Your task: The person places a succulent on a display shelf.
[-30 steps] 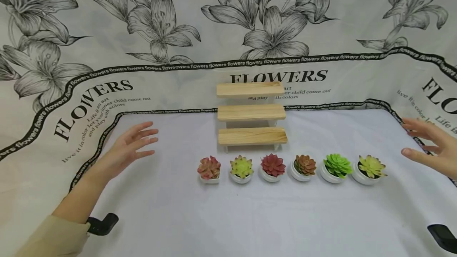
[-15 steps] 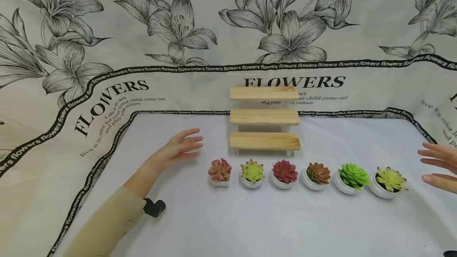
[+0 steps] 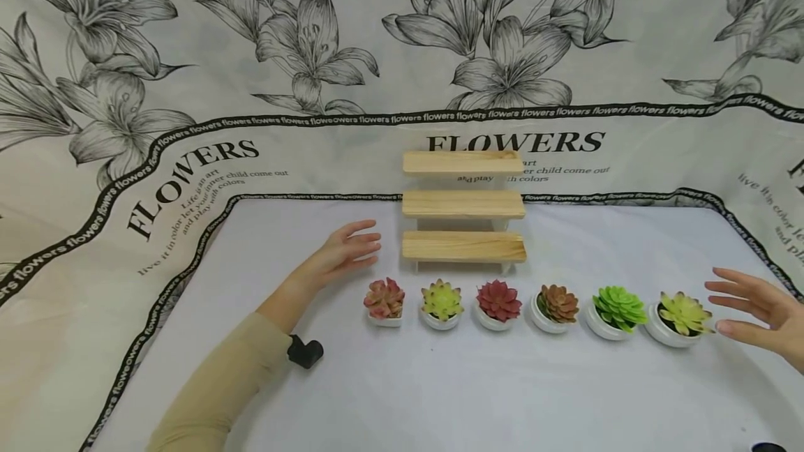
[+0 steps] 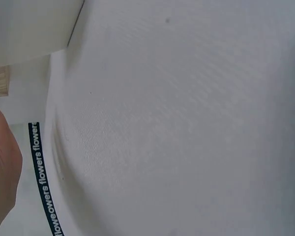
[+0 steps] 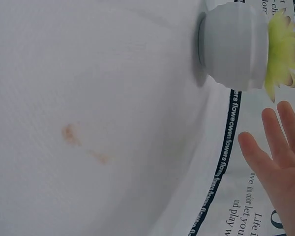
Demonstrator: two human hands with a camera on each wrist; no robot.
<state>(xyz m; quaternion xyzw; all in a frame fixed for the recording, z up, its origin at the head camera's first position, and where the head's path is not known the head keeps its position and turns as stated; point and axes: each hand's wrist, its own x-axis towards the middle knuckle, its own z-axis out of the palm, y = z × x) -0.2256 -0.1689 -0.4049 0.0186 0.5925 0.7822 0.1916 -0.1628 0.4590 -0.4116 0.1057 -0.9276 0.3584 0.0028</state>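
Note:
In the head view my left hand (image 3: 342,253) is held over the cloth, left of the wooden shelf stand and just behind the pink succulent (image 3: 384,300). Its fingers are spread loosely around nothing. At the right, my right hand (image 3: 763,309) reaches toward the yellow-green succulent in a round white pot (image 3: 675,330), apart from it, thumb and fingers extended. The right wrist view has this white pot (image 5: 236,46) at the top, with the fingers short of its leaves. Only part of the left hand (image 4: 4,167) enters the left wrist view.
Between the hands a row continues with a lime succulent (image 3: 442,300), a dark red one (image 3: 498,300), a brown one (image 3: 557,304) and a bright green one (image 3: 618,309), all in white pots. Behind stands a three-step shelf (image 3: 463,247) with wooden boards. A flower-printed cloth (image 3: 326,159) hangs at the back.
My left hand has moved right, up to the side of the shelf stand. The right hand has come closer to the rightmost succulent. The head view has shifted; the pots stay in their row.

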